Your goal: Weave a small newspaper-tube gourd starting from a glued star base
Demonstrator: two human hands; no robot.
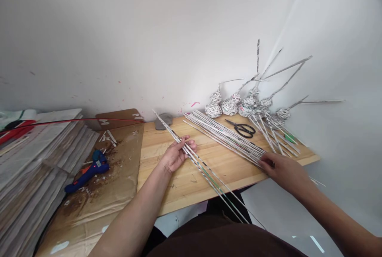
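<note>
Several thin rolled-paper sticks (pixel 203 168) lie across my left hand (pixel 176 156), held under its thumb, their near ends reaching past the table edge over my lap. On the right, my right hand (pixel 276 166) has its fingers pinched at the near end of a larger bundle of paper sticks (pixel 227 135) lying on the wooden table. Black-handled scissors (pixel 244 129) rest just behind that bundle. Further right, more paper sticks (pixel 273 133) are fanned out near the woven shapes.
Several woven gourd shapes (pixel 229 106) with upright stems stand by the wall. A grey object (pixel 163 121) sits at the table's back. To the left are a blue glue gun (pixel 89 172) on cardboard (pixel 119 181) and a newspaper stack (pixel 44 165).
</note>
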